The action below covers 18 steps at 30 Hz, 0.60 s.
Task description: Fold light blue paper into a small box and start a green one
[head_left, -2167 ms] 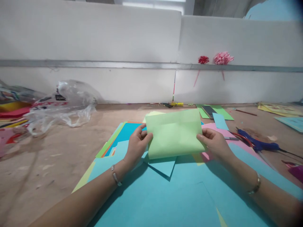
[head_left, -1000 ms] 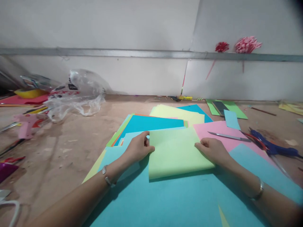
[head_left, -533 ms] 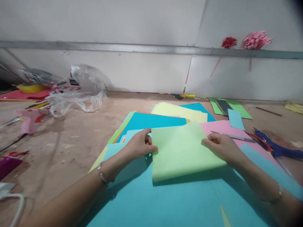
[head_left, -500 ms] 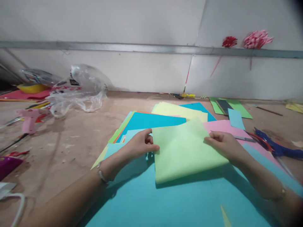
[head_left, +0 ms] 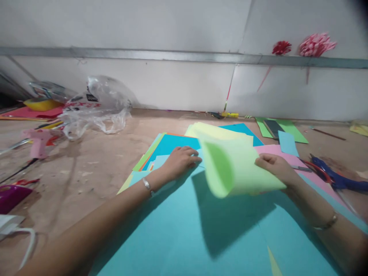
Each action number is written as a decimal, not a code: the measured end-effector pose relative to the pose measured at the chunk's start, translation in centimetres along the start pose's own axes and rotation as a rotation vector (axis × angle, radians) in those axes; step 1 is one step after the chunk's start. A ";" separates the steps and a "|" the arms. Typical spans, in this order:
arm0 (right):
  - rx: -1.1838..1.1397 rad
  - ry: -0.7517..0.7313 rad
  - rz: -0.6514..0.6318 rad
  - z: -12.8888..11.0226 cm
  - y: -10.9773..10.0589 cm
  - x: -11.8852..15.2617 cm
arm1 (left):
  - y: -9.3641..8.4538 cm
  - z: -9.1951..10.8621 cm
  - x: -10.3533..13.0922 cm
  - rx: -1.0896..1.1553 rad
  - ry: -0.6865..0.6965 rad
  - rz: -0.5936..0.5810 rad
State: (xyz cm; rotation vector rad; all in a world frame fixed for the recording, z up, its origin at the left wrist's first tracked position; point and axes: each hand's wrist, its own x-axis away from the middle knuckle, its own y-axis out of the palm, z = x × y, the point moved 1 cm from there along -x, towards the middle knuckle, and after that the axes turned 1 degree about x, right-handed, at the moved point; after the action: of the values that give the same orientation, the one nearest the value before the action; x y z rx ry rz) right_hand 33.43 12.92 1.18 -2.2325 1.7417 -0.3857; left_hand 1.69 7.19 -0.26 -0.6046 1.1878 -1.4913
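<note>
My right hand [head_left: 274,166] pinches the right edge of a light green paper sheet [head_left: 244,161]. The sheet is raised off the surface and bent over into a loose fold, its left end gaping. My left hand [head_left: 182,161], apart from the green sheet, holds nothing; its fingers stretch forward over the stacked papers. Whether they touch the paper I cannot tell. Beneath both hands lies a large light blue sheet [head_left: 161,230], with the green sheet's shadow on it. Darker blue paper [head_left: 178,142] and pale yellow paper [head_left: 224,132] lie just beyond.
At left are a pink glue gun [head_left: 37,142], a clear plastic bag [head_left: 106,103] and a white plug with cable [head_left: 11,226]. On the right lie blue-handled pliers [head_left: 339,176], a pink sheet [head_left: 276,150] and a dark phone-like object [head_left: 272,128]. A white wall [head_left: 172,84] stands behind.
My left hand has let go of the green sheet and moved up onto the papers behind. The sheet, still in my right hand, has lifted and its left side now curls open.
</note>
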 end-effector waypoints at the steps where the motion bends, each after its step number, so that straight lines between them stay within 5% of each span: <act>1: 0.026 0.011 -0.047 0.0 0.5 0.3 | -0.3 -0.8 -0.4 -0.010 -0.048 0.049; 5: 0.290 -0.027 -0.188 -0.6 2.2 1.5 | -2.7 -3.0 0.1 -0.045 -0.231 0.242; 9: 0.486 -0.048 -0.206 -1.0 3.0 2.1 | -4.5 -1.4 2.6 -0.049 -0.358 0.316; 15: 0.602 -0.038 -0.220 -0.7 3.2 2.1 | -1.6 6.7 5.7 -0.021 -0.055 -0.004; 18: 0.619 -0.046 -0.215 -0.7 3.2 2.1 | 0.2 8.9 6.3 -0.121 -0.015 -0.141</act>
State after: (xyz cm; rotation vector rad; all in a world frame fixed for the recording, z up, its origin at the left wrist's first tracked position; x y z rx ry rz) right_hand 30.84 10.06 0.71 -1.9400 1.1446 -0.7896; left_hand 7.63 -1.77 1.46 -0.7934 1.2518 -1.5371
